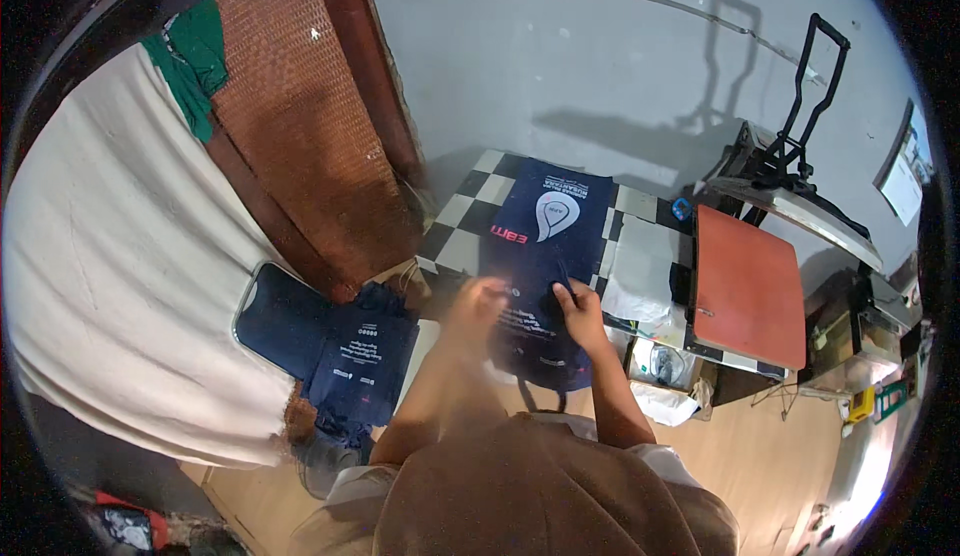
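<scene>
A navy printed fabric bag [548, 296] lies on the black-and-white checkered table [465, 196], with white and pink printing on it and a dark strap hanging past its near edge. My right hand [583, 318] is closed on a dark strap [565, 271] at the bag's right part. My left hand [478, 304] is over the bag's left side, smeared by motion, so its fingers cannot be made out. At the left lie more navy printed bags [355, 361] in a pile, beside a dark rounded flat pad [275, 321].
A red-orange board [745, 286] lies at the right, near a machine with a tall black handle [800, 126]. An open drawer [660, 366] sits below. A cream cloth [120, 236] covers the left side beside a brown woven panel [290, 126]. A white sheet [640, 266] lies right of the bag.
</scene>
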`<action>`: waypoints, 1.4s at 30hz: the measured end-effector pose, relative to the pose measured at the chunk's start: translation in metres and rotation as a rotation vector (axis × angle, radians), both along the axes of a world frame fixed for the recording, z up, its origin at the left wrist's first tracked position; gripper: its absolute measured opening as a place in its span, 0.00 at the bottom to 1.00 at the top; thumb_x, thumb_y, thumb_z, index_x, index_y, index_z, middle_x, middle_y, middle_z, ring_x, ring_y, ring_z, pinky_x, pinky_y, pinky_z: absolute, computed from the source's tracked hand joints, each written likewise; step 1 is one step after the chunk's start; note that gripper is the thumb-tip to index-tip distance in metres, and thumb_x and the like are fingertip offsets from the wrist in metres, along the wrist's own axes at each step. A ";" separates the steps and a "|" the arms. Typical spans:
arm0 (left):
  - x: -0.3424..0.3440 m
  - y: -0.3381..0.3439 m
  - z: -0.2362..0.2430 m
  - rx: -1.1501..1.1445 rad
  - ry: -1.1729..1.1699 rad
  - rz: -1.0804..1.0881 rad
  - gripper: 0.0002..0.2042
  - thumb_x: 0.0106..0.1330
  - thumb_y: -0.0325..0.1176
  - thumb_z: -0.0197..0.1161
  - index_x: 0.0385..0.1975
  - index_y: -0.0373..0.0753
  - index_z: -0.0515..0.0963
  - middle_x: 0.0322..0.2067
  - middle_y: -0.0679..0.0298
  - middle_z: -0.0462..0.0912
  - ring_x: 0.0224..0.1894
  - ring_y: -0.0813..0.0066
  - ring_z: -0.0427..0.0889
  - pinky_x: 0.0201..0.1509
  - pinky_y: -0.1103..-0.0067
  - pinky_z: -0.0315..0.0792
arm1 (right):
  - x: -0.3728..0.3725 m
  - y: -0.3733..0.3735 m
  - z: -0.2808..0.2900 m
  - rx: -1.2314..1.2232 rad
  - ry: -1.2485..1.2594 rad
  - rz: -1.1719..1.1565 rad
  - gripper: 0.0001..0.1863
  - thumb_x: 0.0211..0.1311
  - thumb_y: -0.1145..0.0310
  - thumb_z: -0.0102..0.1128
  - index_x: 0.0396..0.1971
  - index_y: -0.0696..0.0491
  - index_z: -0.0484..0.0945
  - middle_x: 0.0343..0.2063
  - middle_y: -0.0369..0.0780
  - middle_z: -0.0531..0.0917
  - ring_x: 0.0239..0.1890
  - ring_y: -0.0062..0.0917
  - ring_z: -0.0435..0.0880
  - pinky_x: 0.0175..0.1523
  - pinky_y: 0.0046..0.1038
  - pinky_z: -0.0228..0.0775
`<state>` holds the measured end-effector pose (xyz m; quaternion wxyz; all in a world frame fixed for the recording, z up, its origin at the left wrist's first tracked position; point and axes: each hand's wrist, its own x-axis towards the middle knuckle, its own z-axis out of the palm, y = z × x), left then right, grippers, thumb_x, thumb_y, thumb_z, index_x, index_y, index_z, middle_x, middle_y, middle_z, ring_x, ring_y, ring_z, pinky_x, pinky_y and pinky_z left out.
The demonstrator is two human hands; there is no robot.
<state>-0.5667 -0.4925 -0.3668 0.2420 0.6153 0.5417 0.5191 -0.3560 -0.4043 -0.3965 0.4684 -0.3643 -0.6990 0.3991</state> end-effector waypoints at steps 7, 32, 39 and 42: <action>0.016 0.022 -0.079 0.225 -0.010 -0.015 0.35 0.64 0.40 0.68 0.67 0.35 0.58 0.49 0.57 0.73 0.49 0.69 0.75 0.56 0.70 0.70 | -0.049 -0.028 -0.008 -0.262 0.319 0.240 0.21 0.76 0.54 0.46 0.43 0.57 0.78 0.35 0.33 0.81 0.36 0.16 0.73 0.43 0.22 0.67; -0.035 -0.031 0.036 0.029 -0.327 0.218 0.16 0.76 0.40 0.52 0.51 0.33 0.76 0.45 0.66 0.81 0.47 0.78 0.75 0.55 0.79 0.68 | -0.010 0.002 -0.068 -0.492 0.589 -0.081 0.22 0.63 0.73 0.64 0.57 0.52 0.72 0.51 0.37 0.79 0.51 0.25 0.77 0.53 0.28 0.71; -0.033 -0.027 0.041 0.111 -0.304 0.242 0.13 0.74 0.35 0.56 0.50 0.33 0.77 0.42 0.66 0.82 0.44 0.80 0.77 0.51 0.80 0.71 | 0.027 0.015 -0.056 -0.598 0.628 -0.035 0.05 0.66 0.69 0.62 0.39 0.53 0.81 0.38 0.32 0.85 0.39 0.18 0.81 0.48 0.24 0.72; -0.045 -0.026 0.026 0.047 -0.354 0.219 0.13 0.71 0.33 0.59 0.49 0.33 0.78 0.41 0.68 0.82 0.43 0.80 0.76 0.52 0.80 0.70 | 0.033 0.015 -0.042 -0.509 0.583 -0.078 0.07 0.68 0.68 0.60 0.41 0.52 0.81 0.37 0.30 0.85 0.38 0.13 0.79 0.46 0.19 0.69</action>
